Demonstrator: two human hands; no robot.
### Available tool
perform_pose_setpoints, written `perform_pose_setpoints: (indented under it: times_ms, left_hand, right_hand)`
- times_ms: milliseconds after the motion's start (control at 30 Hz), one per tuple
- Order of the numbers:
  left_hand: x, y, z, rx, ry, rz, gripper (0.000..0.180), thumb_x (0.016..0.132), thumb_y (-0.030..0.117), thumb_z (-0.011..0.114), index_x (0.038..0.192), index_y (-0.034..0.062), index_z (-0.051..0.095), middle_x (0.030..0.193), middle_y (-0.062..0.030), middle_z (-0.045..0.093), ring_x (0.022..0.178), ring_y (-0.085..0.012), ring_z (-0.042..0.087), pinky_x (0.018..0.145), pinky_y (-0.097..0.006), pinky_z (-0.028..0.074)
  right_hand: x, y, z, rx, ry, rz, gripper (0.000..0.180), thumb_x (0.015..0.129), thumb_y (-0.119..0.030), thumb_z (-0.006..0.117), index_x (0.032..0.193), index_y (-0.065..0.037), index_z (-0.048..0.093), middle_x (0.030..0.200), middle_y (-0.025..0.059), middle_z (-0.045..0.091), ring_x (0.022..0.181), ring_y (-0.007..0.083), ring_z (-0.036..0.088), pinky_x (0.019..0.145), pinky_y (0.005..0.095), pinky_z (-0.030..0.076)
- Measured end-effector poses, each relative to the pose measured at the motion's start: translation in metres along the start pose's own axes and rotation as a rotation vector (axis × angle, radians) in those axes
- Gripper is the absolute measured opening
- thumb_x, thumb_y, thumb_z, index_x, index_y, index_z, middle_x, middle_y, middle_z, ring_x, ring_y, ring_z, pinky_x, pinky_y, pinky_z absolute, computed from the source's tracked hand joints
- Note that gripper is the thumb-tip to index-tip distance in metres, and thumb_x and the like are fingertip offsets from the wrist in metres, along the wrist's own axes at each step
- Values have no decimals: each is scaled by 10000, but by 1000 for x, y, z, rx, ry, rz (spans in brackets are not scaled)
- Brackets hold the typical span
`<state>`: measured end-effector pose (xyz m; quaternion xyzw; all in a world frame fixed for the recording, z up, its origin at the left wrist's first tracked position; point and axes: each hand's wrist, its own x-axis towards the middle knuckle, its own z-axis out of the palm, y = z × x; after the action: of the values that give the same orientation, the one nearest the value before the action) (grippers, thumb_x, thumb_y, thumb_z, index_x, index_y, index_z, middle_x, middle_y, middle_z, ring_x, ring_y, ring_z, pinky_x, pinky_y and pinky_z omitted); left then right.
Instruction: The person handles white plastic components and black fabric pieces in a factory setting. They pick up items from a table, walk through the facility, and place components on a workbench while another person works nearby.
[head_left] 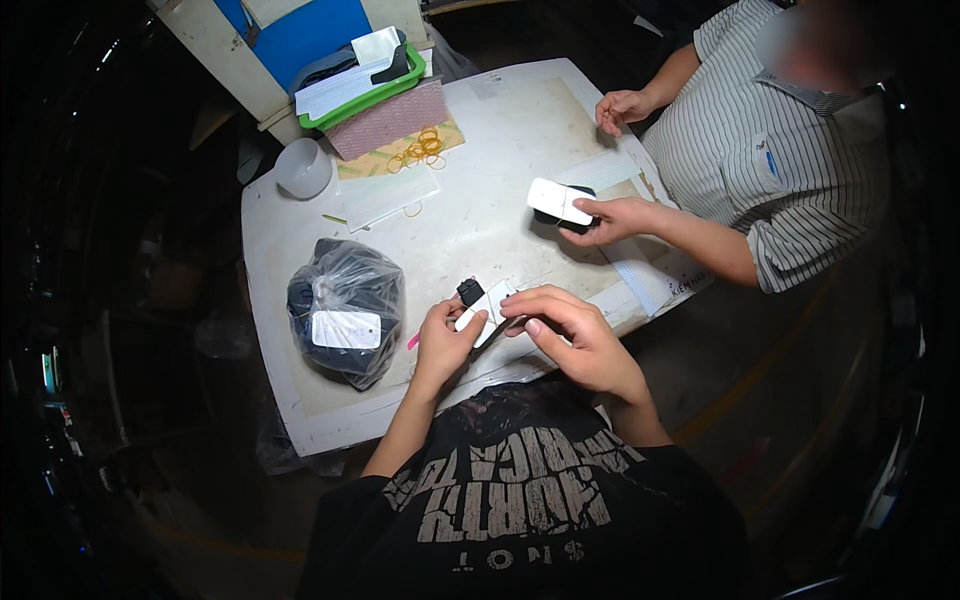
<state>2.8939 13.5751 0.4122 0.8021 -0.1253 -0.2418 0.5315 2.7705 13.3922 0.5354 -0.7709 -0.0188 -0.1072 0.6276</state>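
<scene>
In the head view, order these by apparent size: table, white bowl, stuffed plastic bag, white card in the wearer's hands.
1. Table
2. Plastic bag
3. White bowl and white card: unsure, since the card is partly covered.

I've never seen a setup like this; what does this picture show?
No machine here: a head-worn fisheye camera looks down on its wearer's work. The bare left hand holds a flat white card, with a small black item next to it; the bare right hand is close by, its grip unclear. The white table bears a clear plastic bag of dark contents, yellowish rubber bands, a translucent white bowl and a green-rimmed container. At right, a co-worker's hand holds a white rounded card with a black object underneath.
</scene>
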Motion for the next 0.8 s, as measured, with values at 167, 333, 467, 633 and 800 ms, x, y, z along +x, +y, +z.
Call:
perform_pose_setpoints:
  times_ms: [167, 333, 467, 633, 800]
  left_hand:
    - [-2, -26, -1, -342, -329, -238, 444, 945, 208, 693, 1234, -118, 610, 1136, -154, 700, 1016, -162, 642, 889, -281, 501]
    - [-11, -30, 7, 261, -321, -79, 408, 903, 175, 710, 1217, -57, 589, 1023, -136, 692, 913, -193, 650, 824, -313, 521]
    - [-14, -21, 8, 117, -172, 29, 464, 871, 112, 721, 1264, -21, 514, 1090, -203, 686, 1046, -319, 687, 930, -399, 525]
    - [-10, -10, 5, 59, -82, 105, 494, 874, 97, 706, 1306, -25, 497, 1211, -237, 627, 1155, -366, 621, 1005, -421, 485]
    - [-9, -8, 14, 386, -119, 305, 782, 811, 157, 785, 1458, -22, 384, 1298, -259, 567, 1265, -391, 529, 1101, -452, 398]
  right_hand:
    - [-5, 15, -19, 2, 57, 233, 247, 1004, -153, 576, 1166, 15, 656, 1057, 152, 707, 935, 243, 675, 863, 338, 514]
    - [-3, 40, -16, -144, -6, 302, 257, 1035, -159, 543, 1189, 17, 649, 1043, 108, 717, 953, 149, 660, 850, 287, 514]
    - [2, 66, -17, -206, -31, 418, 273, 1012, -186, 586, 1198, 5, 642, 1056, 134, 702, 933, 180, 673, 837, 303, 523]
    - [20, 110, -6, -458, 89, 225, 430, 923, -176, 662, 1304, -3, 559, 1232, 211, 580, 1093, 340, 579, 937, 400, 484]
    - [53, 159, 20, -707, 182, 75, 679, 827, -141, 744, 1422, -4, 447, 1417, 241, 474, 1294, 440, 451, 1109, 482, 384]
